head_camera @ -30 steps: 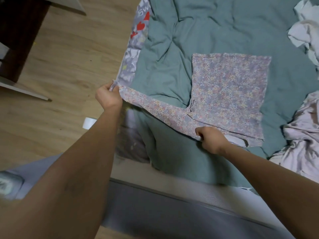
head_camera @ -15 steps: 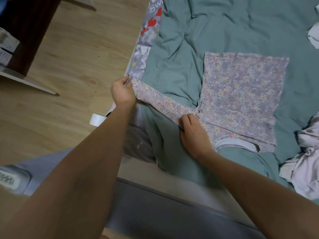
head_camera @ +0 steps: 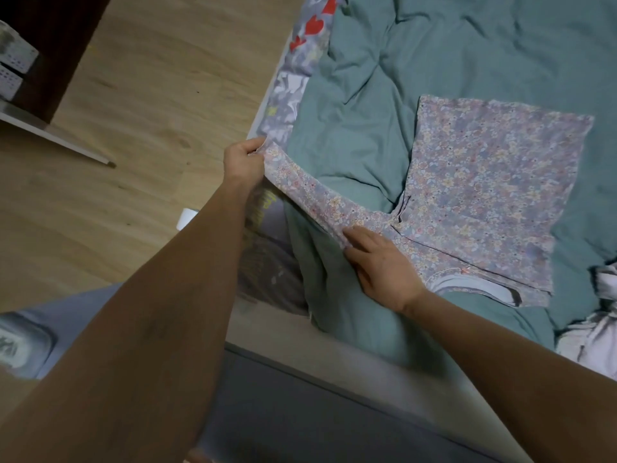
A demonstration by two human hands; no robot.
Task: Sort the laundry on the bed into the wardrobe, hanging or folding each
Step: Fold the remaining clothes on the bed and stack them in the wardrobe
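A single head-worn camera looks steeply down, close over the bed's edge (head_camera: 334, 332), with wooden floor (head_camera: 140, 135) on the left.

The right hand (head_camera: 384, 265), a fist clenched on the lilac floral cotton garment (head_camera: 484, 195) a second ago, now lies flat. Its straight fingers (head_camera: 359, 237) press the sleeve's base.

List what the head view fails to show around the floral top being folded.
- Pale crumpled garment, head view: cut off by the right edge.
- Wardrobe: out of frame.
- Floral top collar: partly under the right hand.
- Sleeve end: covered by the left hand pinching it.
- Object at left edge: blurred.
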